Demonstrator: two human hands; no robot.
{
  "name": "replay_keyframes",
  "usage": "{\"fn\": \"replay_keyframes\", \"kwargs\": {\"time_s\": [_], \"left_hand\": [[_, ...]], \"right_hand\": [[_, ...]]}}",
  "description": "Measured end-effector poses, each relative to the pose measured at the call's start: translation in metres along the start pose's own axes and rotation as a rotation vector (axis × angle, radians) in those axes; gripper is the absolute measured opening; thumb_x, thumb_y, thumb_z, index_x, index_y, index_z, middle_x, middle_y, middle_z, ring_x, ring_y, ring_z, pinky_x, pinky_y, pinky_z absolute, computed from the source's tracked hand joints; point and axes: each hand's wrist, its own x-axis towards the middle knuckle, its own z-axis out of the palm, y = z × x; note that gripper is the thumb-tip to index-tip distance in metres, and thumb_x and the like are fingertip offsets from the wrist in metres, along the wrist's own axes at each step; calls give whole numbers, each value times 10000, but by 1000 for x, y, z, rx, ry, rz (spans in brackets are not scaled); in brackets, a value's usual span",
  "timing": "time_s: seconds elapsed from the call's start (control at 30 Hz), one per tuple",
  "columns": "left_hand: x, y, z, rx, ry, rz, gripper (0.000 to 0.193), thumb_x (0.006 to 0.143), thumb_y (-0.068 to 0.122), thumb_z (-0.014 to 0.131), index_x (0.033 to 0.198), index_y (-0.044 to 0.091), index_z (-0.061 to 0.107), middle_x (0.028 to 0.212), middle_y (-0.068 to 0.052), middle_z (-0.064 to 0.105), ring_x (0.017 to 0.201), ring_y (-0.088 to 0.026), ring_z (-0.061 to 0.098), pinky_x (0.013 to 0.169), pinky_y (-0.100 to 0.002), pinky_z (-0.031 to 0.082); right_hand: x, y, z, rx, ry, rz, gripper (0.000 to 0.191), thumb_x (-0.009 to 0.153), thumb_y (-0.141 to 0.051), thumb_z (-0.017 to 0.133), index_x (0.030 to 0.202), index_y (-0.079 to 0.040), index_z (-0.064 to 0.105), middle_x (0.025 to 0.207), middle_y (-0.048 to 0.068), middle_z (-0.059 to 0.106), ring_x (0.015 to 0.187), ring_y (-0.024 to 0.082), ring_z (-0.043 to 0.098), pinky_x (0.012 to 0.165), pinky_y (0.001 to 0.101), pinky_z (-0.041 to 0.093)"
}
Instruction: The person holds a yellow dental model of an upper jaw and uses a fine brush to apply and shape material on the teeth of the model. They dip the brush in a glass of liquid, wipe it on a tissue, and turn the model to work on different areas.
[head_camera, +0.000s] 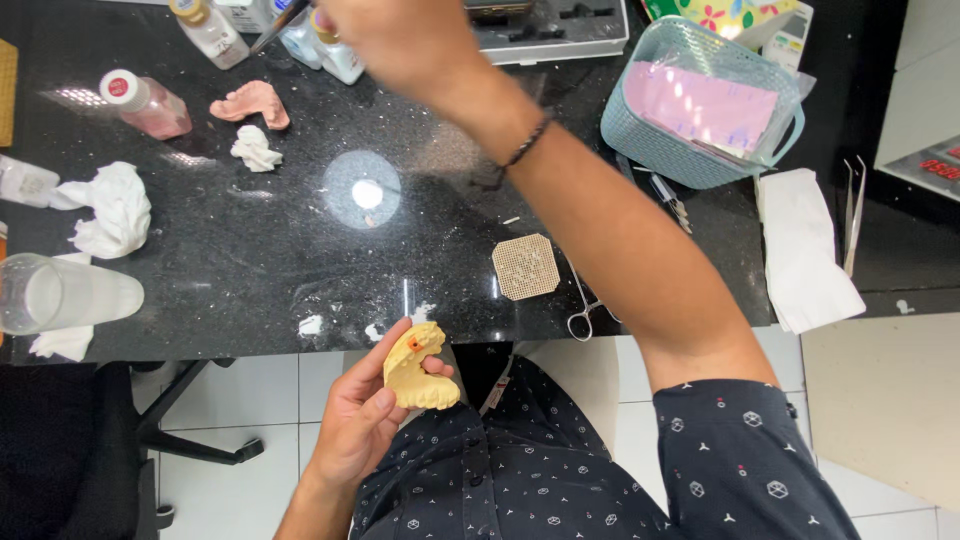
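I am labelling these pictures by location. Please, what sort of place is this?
Most likely a dental laboratory bench. The left hand holds a yellow plaster cast of teeth, a pink denture base lies on the black worktop, and the right hand reaches with a brush toward small bottles.

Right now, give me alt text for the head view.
The left hand holds a yellow dental cast near the lap, while the right hand reaches a thin tool toward small bottles across a black worktop; a pink cast lies nearby.
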Motion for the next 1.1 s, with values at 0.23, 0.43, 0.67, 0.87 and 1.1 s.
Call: {"fn": "replay_keyframes", "kwargs": {"time_s": [0.23,0.43,0.67,0.87,1.1], "left_hand": [[8,4,-7,45,-20,-20,773,976,226,699,1601,-25,318,1347,-247,636,1280,-357,623,1092,-503,523],[3,-2,-9,113,13,3,734,992,237,687,1604,11,350,1334,-249,645,1269,-342,638,1067,-497,541],[-6,2,-10,138,62,3,768,970,262,692,1595,-16,343,1345,-236,642,1261,-328,637,1057,-485,542],[-7,10,-9,73,25,0,795,972,239,700,1609,-25,303,1336,-251,637,1271,-354,621,1084,-490,525],[12,-1,6,80,-36,-81,769,967,198,696,1601,-10,314,1339,-241,629,1294,-365,610,1090,-504,516]], "right_hand": [[27,-137,89,1011,-93,181,247,972,-303,716,894,-69,730,692,-18,689,600,44,670,531,229,550],[27,-206,164,732,-81,41,180,925,-284,726,927,-105,705,720,38,738,665,209,746,627,310,583],[32,-201,166,647,-234,95,176,906,-286,728,912,-111,749,685,37,752,654,218,760,622,316,585],[-8,-133,48,765,-35,63,97,1031,-201,734,1058,-110,754,892,-46,762,778,44,706,689,240,579],[-229,-78,-196,934,618,744,132,1104,12,690,1010,-16,603,881,74,643,771,154,659,716,308,551]]}}
